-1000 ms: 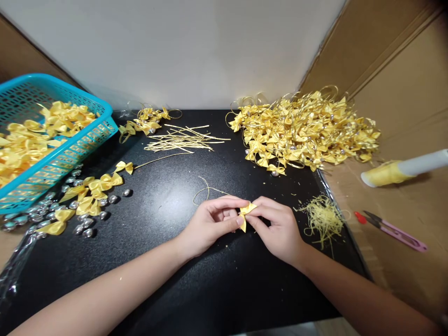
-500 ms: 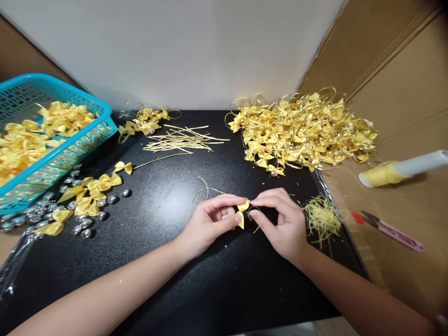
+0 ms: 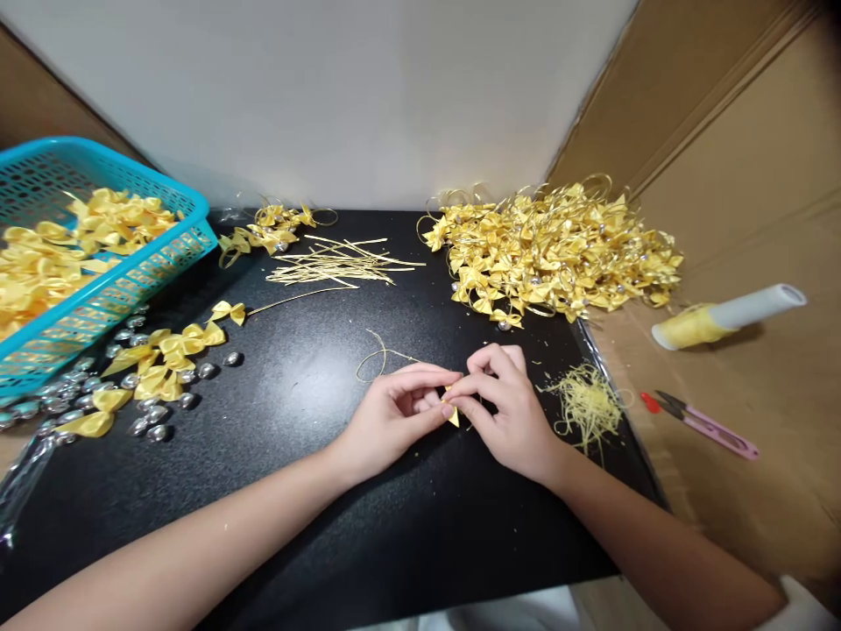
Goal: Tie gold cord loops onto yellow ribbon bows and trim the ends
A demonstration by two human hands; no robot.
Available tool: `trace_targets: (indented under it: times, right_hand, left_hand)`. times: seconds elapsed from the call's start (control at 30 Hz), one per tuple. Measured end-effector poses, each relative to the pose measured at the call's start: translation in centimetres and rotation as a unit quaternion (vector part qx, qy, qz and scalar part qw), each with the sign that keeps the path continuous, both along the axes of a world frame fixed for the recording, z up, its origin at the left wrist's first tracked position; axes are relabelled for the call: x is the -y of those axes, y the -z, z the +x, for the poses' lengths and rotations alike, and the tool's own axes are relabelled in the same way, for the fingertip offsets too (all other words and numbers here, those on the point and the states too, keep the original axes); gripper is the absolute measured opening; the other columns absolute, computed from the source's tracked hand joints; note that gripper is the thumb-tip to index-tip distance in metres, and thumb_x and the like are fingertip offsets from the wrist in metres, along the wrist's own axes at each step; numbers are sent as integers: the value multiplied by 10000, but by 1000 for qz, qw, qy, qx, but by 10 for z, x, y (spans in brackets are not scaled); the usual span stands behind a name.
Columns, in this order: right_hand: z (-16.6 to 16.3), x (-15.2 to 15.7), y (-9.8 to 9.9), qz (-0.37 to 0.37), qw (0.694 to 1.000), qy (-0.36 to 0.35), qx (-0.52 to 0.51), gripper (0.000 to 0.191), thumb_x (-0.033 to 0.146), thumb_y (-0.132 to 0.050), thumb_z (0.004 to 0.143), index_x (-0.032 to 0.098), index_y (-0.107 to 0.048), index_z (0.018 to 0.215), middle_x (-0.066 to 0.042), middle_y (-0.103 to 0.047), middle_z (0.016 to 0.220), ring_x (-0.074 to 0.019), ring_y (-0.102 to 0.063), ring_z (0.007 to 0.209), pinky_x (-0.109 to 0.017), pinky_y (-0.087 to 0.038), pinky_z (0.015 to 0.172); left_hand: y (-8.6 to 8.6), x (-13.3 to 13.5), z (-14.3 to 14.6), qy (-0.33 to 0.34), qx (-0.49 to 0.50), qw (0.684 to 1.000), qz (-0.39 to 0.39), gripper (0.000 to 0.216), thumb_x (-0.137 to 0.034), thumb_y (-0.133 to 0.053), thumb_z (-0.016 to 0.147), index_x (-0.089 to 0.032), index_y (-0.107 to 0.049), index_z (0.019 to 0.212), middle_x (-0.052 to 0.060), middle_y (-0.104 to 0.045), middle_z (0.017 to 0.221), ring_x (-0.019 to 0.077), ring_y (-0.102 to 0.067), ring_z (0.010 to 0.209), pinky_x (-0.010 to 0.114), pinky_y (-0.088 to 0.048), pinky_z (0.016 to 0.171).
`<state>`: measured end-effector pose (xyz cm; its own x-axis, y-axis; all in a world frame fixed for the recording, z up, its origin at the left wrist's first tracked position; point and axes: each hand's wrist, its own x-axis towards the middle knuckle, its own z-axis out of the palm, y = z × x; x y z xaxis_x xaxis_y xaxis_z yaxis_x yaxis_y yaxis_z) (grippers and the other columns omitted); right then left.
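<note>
My left hand point(image 3: 398, 416) pinches a small yellow ribbon bow point(image 3: 453, 419) between thumb and fingers, over the front middle of the black table. My right hand point(image 3: 509, 407) is closed against the same bow, its thumb and index fingertips pressed together at the bow's middle on a thin yellow cord. Most of the bow is covered by fingers; only its lower tail shows. From behind my left fingers a loop of the thin cord point(image 3: 385, 353) curls out onto the table.
A blue basket point(image 3: 197, 206) of bows stands left, with silver bells point(image 3: 158, 434) and loose bows point(image 3: 177, 346) before it. Gold cords point(image 3: 335, 263) lie at the back. Finished bows point(image 3: 552, 254) are heaped right, near cord scraps point(image 3: 591, 403), pink snips point(image 3: 716, 429) and a thread tube point(image 3: 729, 317).
My right hand has moved left, from beside the bow onto its middle, and now hides most of it. My left hand keeps its pinch. The view has shifted slightly.
</note>
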<state>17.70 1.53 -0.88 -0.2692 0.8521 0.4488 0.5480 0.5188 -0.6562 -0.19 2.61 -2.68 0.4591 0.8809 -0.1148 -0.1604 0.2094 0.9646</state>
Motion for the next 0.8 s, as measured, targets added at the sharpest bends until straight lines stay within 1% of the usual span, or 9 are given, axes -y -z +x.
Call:
trace_targets:
  times: [0.07, 0.17, 0.23, 0.33, 0.43, 0.53, 0.6, 0.67, 0.8]
  right_hand:
    - [2, 0, -4, 12, 999, 6, -32, 126, 135, -614, 870, 220, -675, 800, -17, -510, 810, -182, -462, 852, -339, -402, 782]
    - [9, -1, -10, 28, 995, 35, -90, 113, 151, -601, 879, 232, -650, 817, -11, -503, 825, -183, -468, 869, -345, -394, 791]
    - [13, -3, -14, 32, 992, 44, -113, 106, 160, -605, 878, 238, -647, 819, -8, -502, 828, -182, -474, 870, -345, -393, 792]
    - [18, -7, -18, 25, 987, 37, -157, 100, 183, -607, 883, 239, -641, 808, -4, -503, 832, -172, -484, 857, -334, -398, 783]
    - [23, -10, -22, 40, 969, 43, -240, 101, 234, -591, 901, 237, -630, 808, -5, -492, 821, -162, -494, 814, -315, -407, 736]
    - [29, -12, -30, 96, 945, 73, -305, 122, 299, -603, 897, 235, -613, 794, -4, -467, 799, -150, -476, 748, -299, -399, 681]
    - [34, -14, -34, 126, 934, 91, -323, 148, 329, -619, 886, 232, -602, 775, -5, -455, 797, -148, -465, 730, -302, -400, 680]
    - [37, -14, -38, 142, 929, 93, -328, 160, 337, -631, 878, 231, -601, 763, -6, -451, 794, -148, -464, 728, -309, -409, 698]
    - [39, -14, -38, 132, 927, 59, -346, 110, 297, -652, 866, 234, -630, 778, 0, -458, 791, -143, -493, 761, -312, -438, 774]
  left_hand:
    - [-1, 0, 2, 0, -5, 1000, 8, 238, -184, -721, 782, -225, -751, 1014, 58, -634, 1049, 80, -555, 719, 217, -478, 650]
    - [-2, -1, 4, 0, -39, 999, 29, 251, -176, -710, 777, -188, -744, 1025, 64, -636, 1012, 58, -516, 651, 196, -436, 590]
    - [-2, -1, 4, 2, -66, 997, 42, 264, -182, -701, 776, -166, -737, 1037, 72, -638, 1005, 61, -511, 645, 201, -426, 583]
    - [-1, -2, 5, 5, -97, 994, 59, 288, -201, -685, 779, -144, -726, 1058, 86, -645, 1010, 73, -518, 649, 216, -433, 590]
    - [-1, -2, 7, 11, -135, 988, 80, 290, -184, -671, 774, -124, -723, 1053, 100, -660, 1015, 81, -530, 648, 222, -441, 589]
    - [-1, -2, 9, 12, -172, 979, 110, 279, -140, -650, 769, -114, -725, 1037, 107, -674, 1020, 87, -553, 652, 222, -452, 591]
    - [-3, -2, 10, 17, -195, 972, 127, 272, -126, -638, 773, -113, -726, 1030, 104, -684, 1002, 84, -561, 637, 219, -456, 585]
    - [-4, -1, 12, 22, -212, 967, 136, 264, -119, -630, 775, -108, -725, 1021, 99, -690, 980, 77, -563, 615, 210, -453, 566]
    - [-5, 0, 12, 22, -233, 960, 155, 285, -87, -607, 755, -100, -712, 1020, 96, -683, 986, 76, -579, 618, 189, -456, 539]
